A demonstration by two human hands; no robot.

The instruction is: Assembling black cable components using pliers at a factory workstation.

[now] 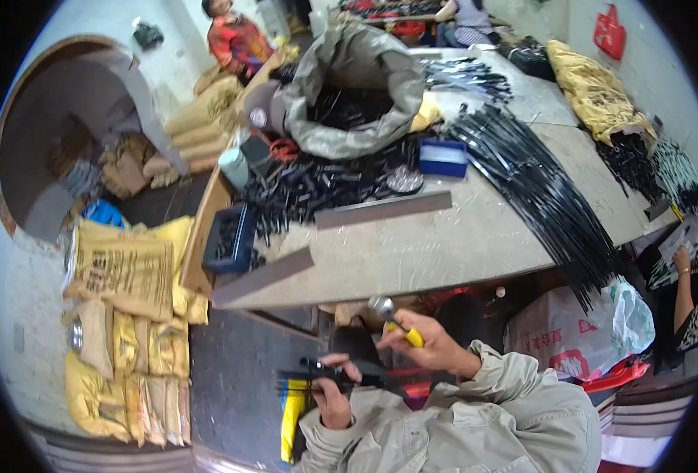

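Note:
My right hand [428,343] is closed round the yellow handle of a hammer [381,306], whose rounded shiny metal head points up and to the left, just off the table's front edge. Lower and to the left, my left hand [335,390] grips a dark bundle of thin black rods [302,378] above my lap. The rods jut out leftward from its fingers; the bundle's exact kind is too small to tell. Hammer and rods are apart. A yellow strip [292,418] hangs beside my left hand.
The worktable [365,264] carries loose black parts [306,185], long black rods [534,193] reaching past its front edge, a grey sack [302,118], a blue box [443,158] and a dark bin [231,239]. Yellow sacks [120,264] stand left. A co-worker's arm [684,284] shows right.

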